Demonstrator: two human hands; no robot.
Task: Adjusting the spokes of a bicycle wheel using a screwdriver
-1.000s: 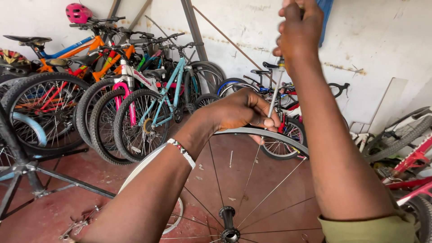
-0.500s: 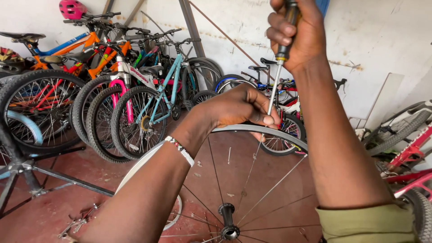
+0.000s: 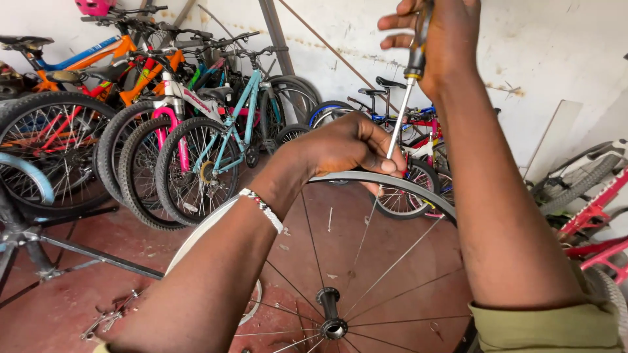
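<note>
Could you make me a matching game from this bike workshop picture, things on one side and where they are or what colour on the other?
Things:
1. screwdriver
2. wheel rim
3. helmet
4. hub

Descriptions:
A. pink, top left above the parked bikes
B. gripped in the right hand, shaft pointing down
C. under the left hand
D. at the wheel's centre, where the spokes meet

Pairs: 1-B, 2-C, 3-A, 4-D

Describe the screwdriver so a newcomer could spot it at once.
Start at the bare wheel rim arching across the foreground. The left hand grips its top; the right hand is raised above it. The screwdriver runs between them: dark handle, thin silver shaft, the only tool in hand.
</note>
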